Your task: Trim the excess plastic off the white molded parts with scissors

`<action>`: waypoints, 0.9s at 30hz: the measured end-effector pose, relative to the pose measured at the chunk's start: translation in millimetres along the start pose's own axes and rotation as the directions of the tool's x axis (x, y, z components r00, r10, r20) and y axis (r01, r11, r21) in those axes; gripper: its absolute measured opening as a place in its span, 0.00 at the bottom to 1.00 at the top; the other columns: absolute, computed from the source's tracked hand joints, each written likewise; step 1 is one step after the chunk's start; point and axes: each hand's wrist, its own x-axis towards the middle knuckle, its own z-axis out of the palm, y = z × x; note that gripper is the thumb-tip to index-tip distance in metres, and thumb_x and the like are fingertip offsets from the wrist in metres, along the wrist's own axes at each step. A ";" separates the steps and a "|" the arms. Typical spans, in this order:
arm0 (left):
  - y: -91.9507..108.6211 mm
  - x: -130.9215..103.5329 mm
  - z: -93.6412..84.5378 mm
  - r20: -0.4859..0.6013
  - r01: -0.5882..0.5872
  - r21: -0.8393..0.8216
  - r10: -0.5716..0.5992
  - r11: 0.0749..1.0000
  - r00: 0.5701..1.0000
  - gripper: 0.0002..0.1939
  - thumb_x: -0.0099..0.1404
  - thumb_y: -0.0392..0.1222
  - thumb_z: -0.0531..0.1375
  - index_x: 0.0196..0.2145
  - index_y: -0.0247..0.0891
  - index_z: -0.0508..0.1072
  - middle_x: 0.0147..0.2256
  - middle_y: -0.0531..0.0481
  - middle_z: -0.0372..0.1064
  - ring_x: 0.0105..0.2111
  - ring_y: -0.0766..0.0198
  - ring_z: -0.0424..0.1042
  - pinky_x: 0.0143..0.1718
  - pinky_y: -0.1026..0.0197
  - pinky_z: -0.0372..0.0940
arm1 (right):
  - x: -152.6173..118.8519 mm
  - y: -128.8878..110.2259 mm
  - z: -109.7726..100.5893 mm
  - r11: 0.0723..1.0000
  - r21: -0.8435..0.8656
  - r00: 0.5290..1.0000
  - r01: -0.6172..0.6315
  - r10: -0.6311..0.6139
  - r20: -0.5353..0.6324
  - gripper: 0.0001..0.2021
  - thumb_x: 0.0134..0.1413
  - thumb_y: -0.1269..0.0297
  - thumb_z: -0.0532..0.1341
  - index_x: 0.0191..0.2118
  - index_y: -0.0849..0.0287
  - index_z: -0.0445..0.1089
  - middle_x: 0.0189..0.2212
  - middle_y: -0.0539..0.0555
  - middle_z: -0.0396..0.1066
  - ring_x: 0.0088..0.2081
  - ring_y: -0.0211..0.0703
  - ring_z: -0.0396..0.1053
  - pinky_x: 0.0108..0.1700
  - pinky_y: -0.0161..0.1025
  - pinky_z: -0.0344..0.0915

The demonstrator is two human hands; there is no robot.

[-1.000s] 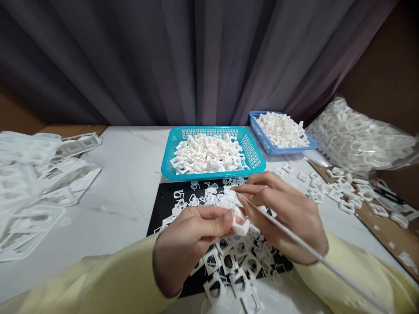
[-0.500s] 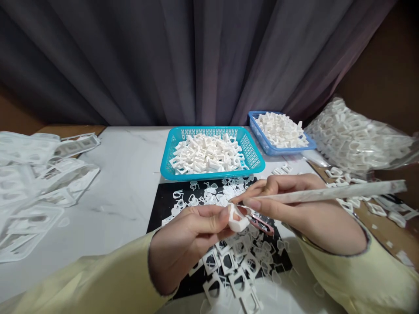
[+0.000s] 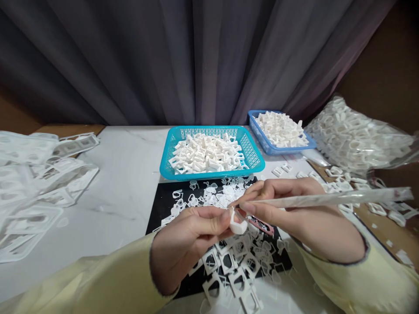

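Over a matt black mat (image 3: 163,194) on the marbled white bench (image 3: 124,187), two hands work close together. The left hand (image 3: 193,233) is clamped, thumb against fingers, on a small white piece (image 3: 240,227), smooth and angular with an opening through it. The right hand (image 3: 294,211) pinches a long pale rod (image 3: 327,199) whose skin looks creased, like wrapping; its fingertips are right by the white piece, though I can't tell whether they touch it. Just under those fingers shows a flat pink strip (image 3: 263,227) with a slot.

Thin, translucent scraps (image 3: 229,196) litter the mat, with flat white frames (image 3: 212,285) at its near edge. Beyond it, a turquoise lattice basket (image 3: 211,177) is heaped with chunky white parts, and a blue basket (image 3: 293,150) holds more. To the right bulges a glossy clear bag (image 3: 360,137) packed with similar pieces; behind everything hangs a softly pleated grey curtain (image 3: 209,61).
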 end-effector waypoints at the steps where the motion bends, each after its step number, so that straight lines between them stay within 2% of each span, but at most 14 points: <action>1: -0.2 -0.2 -0.2 0.001 0.001 -0.003 -0.001 1.000 1.000 0.07 0.60 0.38 0.60 0.31 0.32 0.77 0.36 0.45 0.75 0.44 0.61 0.69 0.52 0.60 0.54 | -0.1 0.3 0.4 1.000 0.004 1.000 0.015 -0.015 0.005 0.12 0.47 0.74 0.64 0.17 0.60 0.64 0.26 0.50 0.76 0.30 0.36 0.74 0.30 0.28 0.70; 6: -1.6 -0.1 0.5 -0.007 0.024 -0.033 -0.025 0.999 1.000 0.08 0.58 0.41 0.62 0.31 0.32 0.77 0.34 0.44 0.75 0.44 0.59 0.69 0.55 0.57 0.52 | -3.6 0.7 1.0 0.992 -0.119 0.999 0.050 -0.050 0.008 0.12 0.48 0.74 0.63 0.18 0.59 0.64 0.26 0.51 0.75 0.29 0.38 0.73 0.30 0.32 0.70; 9: -2.3 1.2 0.8 -0.021 0.028 -0.037 -0.029 0.999 0.999 0.08 0.58 0.40 0.63 0.29 0.31 0.77 0.33 0.44 0.75 0.44 0.58 0.69 0.55 0.57 0.52 | -6.1 4.1 2.3 0.961 -0.245 0.991 0.130 -0.131 0.014 0.11 0.49 0.73 0.61 0.19 0.59 0.64 0.27 0.50 0.74 0.29 0.36 0.72 0.31 0.33 0.69; 14: 1.0 -0.3 0.7 -0.022 0.000 0.003 0.000 1.000 1.000 0.07 0.60 0.39 0.61 0.33 0.33 0.77 0.37 0.45 0.75 0.45 0.60 0.69 0.55 0.58 0.52 | -2.5 13.5 2.7 0.802 -0.517 0.932 0.298 -0.361 -0.023 0.11 0.50 0.72 0.61 0.20 0.59 0.64 0.27 0.50 0.73 0.29 0.35 0.71 0.30 0.32 0.66; 18: 7.7 -1.7 1.9 -0.048 -0.026 0.094 0.031 0.995 0.998 0.07 0.57 0.41 0.63 0.30 0.33 0.76 0.38 0.44 0.75 0.44 0.58 0.70 0.52 0.58 0.55 | -1.0 11.1 -6.7 0.802 -0.511 0.906 0.311 -0.413 -0.096 0.10 0.51 0.70 0.62 0.21 0.58 0.65 0.30 0.50 0.75 0.35 0.37 0.73 0.34 0.31 0.68; 20: 12.6 -1.0 2.3 -0.116 -0.092 0.226 0.120 0.970 0.986 0.07 0.54 0.41 0.65 0.26 0.34 0.75 0.37 0.44 0.76 0.43 0.57 0.71 0.50 0.58 0.57 | -3.1 4.5 -14.1 0.806 -0.512 0.889 0.297 -0.429 -0.159 0.11 0.51 0.69 0.63 0.20 0.57 0.65 0.32 0.50 0.76 0.37 0.39 0.74 0.36 0.32 0.70; 22: 20.3 1.7 0.9 -0.176 -0.207 0.443 0.311 0.872 0.934 0.06 0.52 0.40 0.66 0.25 0.35 0.73 0.37 0.44 0.76 0.44 0.56 0.70 0.48 0.57 0.59 | -6.8 -4.5 -21.5 0.790 -0.547 0.868 0.278 -0.450 -0.209 0.10 0.50 0.68 0.64 0.20 0.56 0.67 0.33 0.50 0.77 0.39 0.43 0.74 0.38 0.34 0.72; 23: 26.0 4.4 -1.0 -0.171 -0.275 0.570 0.439 0.774 0.882 0.06 0.52 0.40 0.66 0.24 0.36 0.72 0.38 0.44 0.76 0.45 0.55 0.70 0.47 0.57 0.60 | -9.2 -9.2 -25.0 0.774 -0.573 0.848 0.269 -0.472 -0.240 0.09 0.50 0.67 0.64 0.21 0.56 0.68 0.33 0.51 0.77 0.39 0.44 0.74 0.38 0.35 0.73; 25: 43.2 13.2 -7.5 -0.071 -0.332 0.801 0.629 0.499 0.774 0.08 0.54 0.42 0.64 0.23 0.37 0.70 0.39 0.43 0.75 0.45 0.54 0.70 0.47 0.56 0.60 | -15.2 -17.5 -31.8 0.742 -0.624 0.790 0.244 -0.525 -0.315 0.07 0.49 0.65 0.65 0.22 0.56 0.70 0.32 0.51 0.77 0.38 0.44 0.75 0.38 0.35 0.73; 26: 55.0 19.5 -11.9 -0.023 -0.310 0.898 0.737 0.312 0.675 0.09 0.55 0.43 0.63 0.24 0.37 0.69 0.39 0.43 0.74 0.44 0.54 0.70 0.47 0.56 0.60 | -18.5 -20.6 -35.6 0.727 -0.649 0.760 0.223 -0.547 -0.352 0.07 0.49 0.65 0.65 0.23 0.56 0.71 0.32 0.51 0.77 0.38 0.44 0.75 0.38 0.34 0.73; 27: 68.8 26.6 -16.6 0.047 -0.212 0.972 0.807 0.098 0.589 0.09 0.56 0.44 0.61 0.25 0.37 0.69 0.41 0.42 0.74 0.43 0.54 0.70 0.48 0.55 0.58 | -21.8 -22.8 -40.2 0.721 -0.660 0.732 0.213 -0.565 -0.381 0.06 0.48 0.65 0.65 0.23 0.56 0.71 0.32 0.51 0.77 0.38 0.44 0.74 0.38 0.34 0.72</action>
